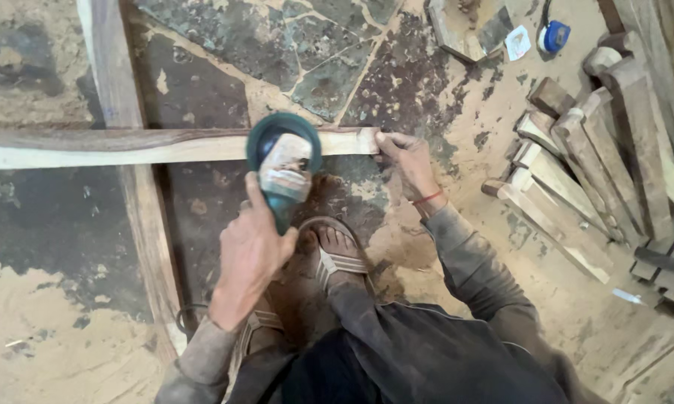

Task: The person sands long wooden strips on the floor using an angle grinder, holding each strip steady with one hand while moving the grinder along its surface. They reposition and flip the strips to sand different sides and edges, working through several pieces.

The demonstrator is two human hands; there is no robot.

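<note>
A small white label or packet [517,43] (too small to tell which) lies on the sawdust-covered floor [457,97] at the top right, its printed face showing reddish marks.

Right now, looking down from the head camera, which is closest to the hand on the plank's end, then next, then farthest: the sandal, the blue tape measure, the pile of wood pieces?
From the right hand:
1. Sandal, just below, on the foot.
2. Pile of wood pieces, off to the right.
3. Blue tape measure, up at the top right.
</note>
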